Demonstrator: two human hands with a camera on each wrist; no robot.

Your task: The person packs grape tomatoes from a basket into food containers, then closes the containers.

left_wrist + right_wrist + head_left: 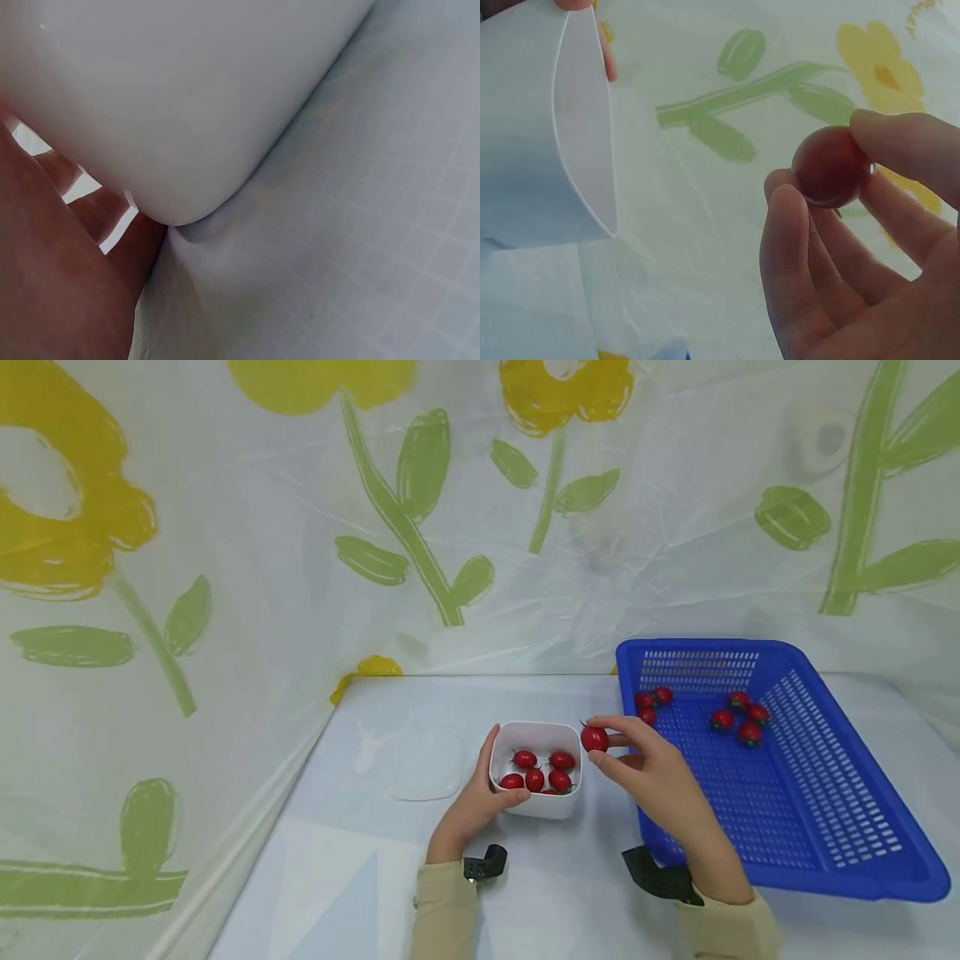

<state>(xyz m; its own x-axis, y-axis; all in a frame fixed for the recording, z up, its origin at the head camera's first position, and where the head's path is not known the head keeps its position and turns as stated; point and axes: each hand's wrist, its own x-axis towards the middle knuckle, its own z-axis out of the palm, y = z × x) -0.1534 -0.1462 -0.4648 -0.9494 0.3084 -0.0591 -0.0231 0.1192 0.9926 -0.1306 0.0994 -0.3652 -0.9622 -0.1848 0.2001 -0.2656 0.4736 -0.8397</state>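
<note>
A small white plastic container (542,807) stands on the table with several cherry tomatoes (534,779) in its bottom. My left hand (474,800) grips its left front corner, thumb along the front rim and fingers along the left side. In the left wrist view, those fingers (97,214) lie against the smooth container wall (187,97). Just right of the container's rim, my right hand (663,785) pinches one red cherry tomato (595,738) between thumb and fingertips. The right wrist view shows this tomato (831,166) held up apart from the container (517,135).
At the right a blue slotted basket (765,827) holds several more cherry tomatoes (748,732) toward its far end. A clear flat lid (429,766) lies on the table left of the container. Behind the table hangs a flower-printed sheet (285,527).
</note>
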